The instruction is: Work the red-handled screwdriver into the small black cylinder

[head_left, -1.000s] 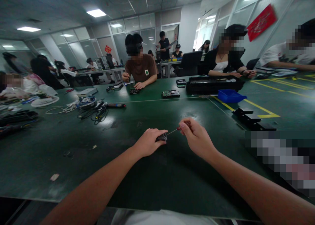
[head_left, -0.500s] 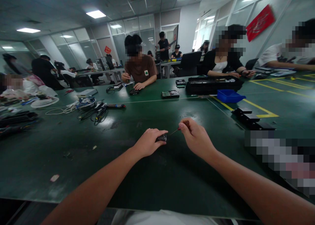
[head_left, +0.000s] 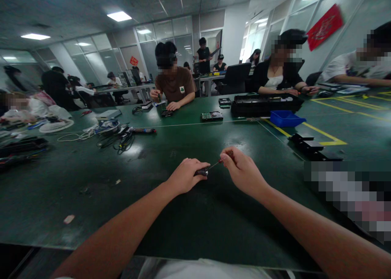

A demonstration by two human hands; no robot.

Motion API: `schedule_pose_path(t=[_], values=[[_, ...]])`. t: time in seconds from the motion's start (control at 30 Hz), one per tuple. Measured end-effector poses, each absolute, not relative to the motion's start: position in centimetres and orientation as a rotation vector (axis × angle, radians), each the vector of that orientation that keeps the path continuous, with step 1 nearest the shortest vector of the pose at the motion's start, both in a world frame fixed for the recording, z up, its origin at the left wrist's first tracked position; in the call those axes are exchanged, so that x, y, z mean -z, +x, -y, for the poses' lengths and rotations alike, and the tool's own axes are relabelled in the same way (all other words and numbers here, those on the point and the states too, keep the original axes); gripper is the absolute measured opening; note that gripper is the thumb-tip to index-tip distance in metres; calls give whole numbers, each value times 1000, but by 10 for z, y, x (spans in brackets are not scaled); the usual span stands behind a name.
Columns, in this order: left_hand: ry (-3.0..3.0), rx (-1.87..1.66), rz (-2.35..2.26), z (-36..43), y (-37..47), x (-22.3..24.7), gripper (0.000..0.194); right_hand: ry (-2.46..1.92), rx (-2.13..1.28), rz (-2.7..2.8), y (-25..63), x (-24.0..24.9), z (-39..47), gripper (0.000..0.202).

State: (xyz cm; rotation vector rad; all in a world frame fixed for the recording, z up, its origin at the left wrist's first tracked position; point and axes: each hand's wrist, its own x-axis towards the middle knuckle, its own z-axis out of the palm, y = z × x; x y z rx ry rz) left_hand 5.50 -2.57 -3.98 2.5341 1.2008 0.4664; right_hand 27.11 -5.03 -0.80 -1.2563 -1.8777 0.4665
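Closer to the left hand [head_left: 185, 177] than half a second ago, the right hand [head_left: 241, 169] has shifted slightly, and the slim tool [head_left: 220, 161] it pinches now has its shaft almost at the mouth of the dark cylindrical piece [head_left: 201, 172]. That piece is clamped between the left thumb and fingers, low over the near middle of the tabletop [head_left: 183, 238]; whether the tip touches it, I cannot tell. The hands are apart, bridged only by that thin shaft.

Good handling here, I'd judge, means keeping the left grip firm behind the rim, with the fingertips out of the shaft's line, and steering the tool with small finger movements. Too steep a slant could make the tip skid off the rim; resting the left wrist on the surface would steady things.

The green surface is scuffed and glossy, with a pale scrap [head_left: 69, 219] near the front edge. Farther off lie tangled cables [head_left: 124, 140], a circuit-board unit [head_left: 211, 116], a blue tray [head_left: 285, 119] and black brackets [head_left: 307, 143] beside yellow lines [head_left: 334, 143]. Across from the hands, a person in a brown shirt [head_left: 174, 83] works under bright ceiling lights [head_left: 119, 16], with glass partitions [head_left: 165, 30] behind.
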Motion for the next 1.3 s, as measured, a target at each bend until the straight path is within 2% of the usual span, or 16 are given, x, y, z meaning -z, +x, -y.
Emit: schedule_pose_path(t=[0.27, 0.53, 0.87, 1.03, 1.13, 1.3], values=[[2419, -557, -1244, 25, 55, 41, 41, -1292, -352, 1893, 272, 11, 47, 18], [2171, -671, -1361, 31, 57, 19, 31, -1369, -367, 1763, 276, 2, 50, 24], [2337, -217, -1300, 40, 78, 16, 48, -1340, -384, 1752, 278, 2, 49, 24], [2481, -71, -1303, 30, 92, 24, 29, -1327, -368, 1750, 280, 4, 47, 22], [2472, -123, -1267, 25, 91, 24, 24, -1326, -363, 1748, 280, 5, 46, 22], [2177, -431, -1275, 11, 67, 20, 23, -1347, -402, 1758, 278, 3, 48, 23]])
